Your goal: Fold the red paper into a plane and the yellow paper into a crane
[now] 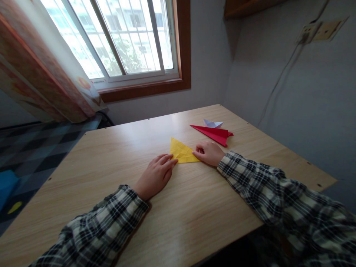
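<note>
A yellow sheet of paper (182,152), folded into a triangle with crease lines across it, lies flat on the wooden table (111,155). My left hand (157,172) rests at its left side, fingers stretched out and fingertips on the paper's lower left edge. At the right corner, my right hand (210,152) has its fingers curled, thumb and fingertips pinching that corner. Just behind the right hand lies a red paper plane (213,133). A white paper boat (213,124) stands behind the plane, partly hidden by it.
A window (133,37) with bars and a patterned curtain (41,66) are beyond the table. A power cord (278,85) hangs from a wall socket on the right. At the far left, a blue object (7,187) shows below the table edge.
</note>
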The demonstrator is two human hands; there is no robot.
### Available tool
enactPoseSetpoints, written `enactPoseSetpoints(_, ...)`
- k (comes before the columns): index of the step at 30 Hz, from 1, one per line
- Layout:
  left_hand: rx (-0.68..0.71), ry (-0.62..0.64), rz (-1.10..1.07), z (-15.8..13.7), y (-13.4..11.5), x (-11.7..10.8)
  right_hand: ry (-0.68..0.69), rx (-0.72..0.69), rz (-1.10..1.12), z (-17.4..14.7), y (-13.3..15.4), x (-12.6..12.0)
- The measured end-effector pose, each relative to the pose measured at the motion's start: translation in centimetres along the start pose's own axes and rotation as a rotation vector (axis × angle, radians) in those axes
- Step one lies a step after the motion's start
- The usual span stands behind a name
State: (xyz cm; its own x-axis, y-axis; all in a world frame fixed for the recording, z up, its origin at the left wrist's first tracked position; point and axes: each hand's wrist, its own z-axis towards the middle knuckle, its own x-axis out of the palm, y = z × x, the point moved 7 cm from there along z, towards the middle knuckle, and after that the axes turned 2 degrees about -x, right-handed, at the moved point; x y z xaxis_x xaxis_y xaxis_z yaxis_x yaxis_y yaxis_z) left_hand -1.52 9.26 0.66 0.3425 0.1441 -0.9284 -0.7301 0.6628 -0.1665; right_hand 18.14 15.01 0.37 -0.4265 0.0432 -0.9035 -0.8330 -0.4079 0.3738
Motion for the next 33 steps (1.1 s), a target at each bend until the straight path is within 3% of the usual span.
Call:
enactPoseSetpoints(11, -0.008, 0.026, 0.031, 0.02, -0.14, -0.09, -0.063, -0.155, 0.169, 0.26, 0.52, 0.11)
enactPoseSetpoints(20, -0.046, 0.013, 0.087, -0.36, 0.52, 0.11, -0.099, -0.124, 0.418, 0.18, 0.09, -0.04)
enactPoseSetpoints(33, -0.040, 0.001, -0.017, -0.28, 0.47, 0.07, -0.218, -0.129, 0.604, 0.17, 0.08, -0.59)
